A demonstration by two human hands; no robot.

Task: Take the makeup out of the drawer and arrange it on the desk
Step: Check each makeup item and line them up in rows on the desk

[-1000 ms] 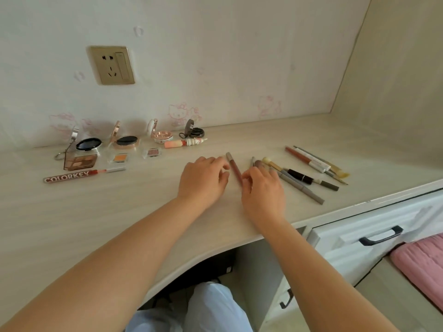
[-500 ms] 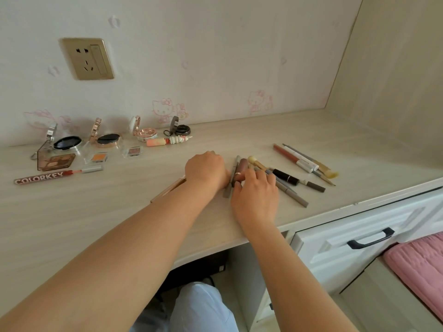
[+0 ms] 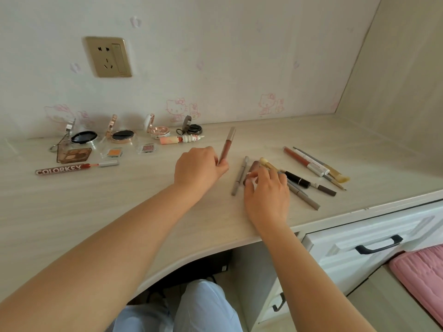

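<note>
1. Head view: my left hand [image 3: 200, 167] reaches out over the surface [image 3: 134, 212], knuckles up, fingers curled round the lower end of a brown lip-gloss tube [image 3: 227, 146] whose silver cap points toward the wall.
2. My right hand [image 3: 266, 195] lies palm down near the front edge, fingertips bent onto a dark reddish tube [image 3: 252, 169]; I think the grip pinches it, though my fingers hide the contact.
3. A grey pencil [image 3: 240, 176] lies just left of that tube; a cream-tipped brush [image 3: 266, 163] and other pens and brushes fan out to the right.
4. Compacts, small palettes and the COLORKEY tube [image 3: 72, 167] sit in rows near the wall, left.
5. The white drawer [image 3: 374, 243] sits below the surface, right.
6. Half a second ago my left fist rested on the surface with the tube slanting back toward me; now the tube points up and away.
</note>
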